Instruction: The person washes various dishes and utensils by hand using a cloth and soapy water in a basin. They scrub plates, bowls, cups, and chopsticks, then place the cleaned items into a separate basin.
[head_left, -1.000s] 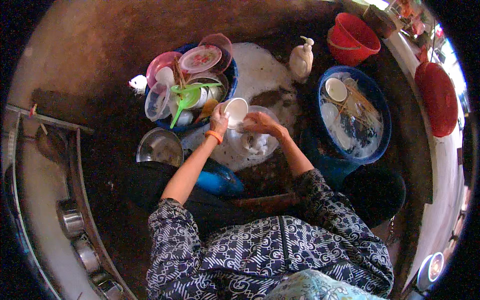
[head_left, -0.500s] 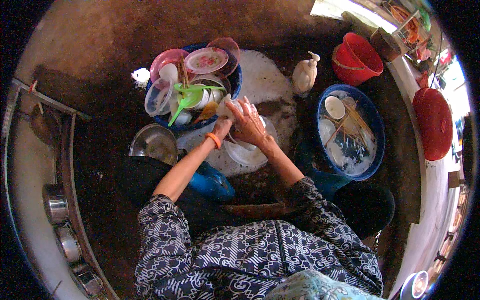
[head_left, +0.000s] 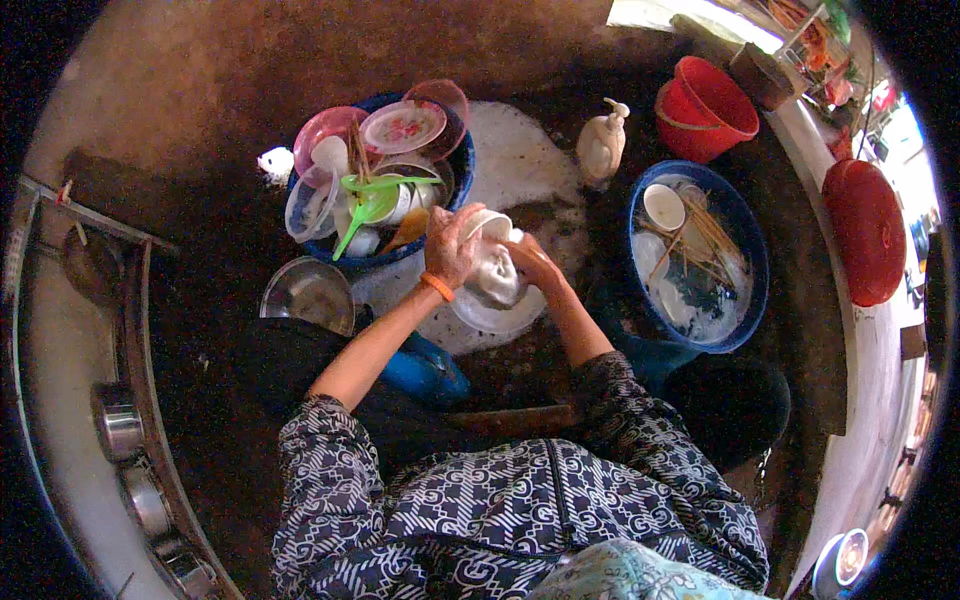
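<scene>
My left hand [head_left: 452,245] is wrapped round a small white bowl [head_left: 487,222], tilted in front of me. My right hand [head_left: 537,262] is closed at the bowl's right side, on a soft white soapy cloth [head_left: 497,280] that hangs below the rim; suds blur its outline. Under both hands a clear plastic basin [head_left: 505,322] stands on the foamy floor. Just beyond my left hand is a blue tub [head_left: 465,165] heaped with dishes: a flowered plate [head_left: 403,127], pink bowls, a green ladle-like utensil [head_left: 372,205], a wooden spatula [head_left: 408,230] and chopsticks.
To the right, another blue tub [head_left: 762,260] holds white bowls, chopsticks and sudsy water. A pump bottle [head_left: 601,145] and red buckets [head_left: 705,110] stand beyond it. A metal bowl [head_left: 310,296] sits by my left knee. Metal pots [head_left: 120,425] line a rack at far left.
The white bowl has come up tilted in my left hand. My right hand has drawn back from over the left to the bowl's right side, and the white cloth shows more.
</scene>
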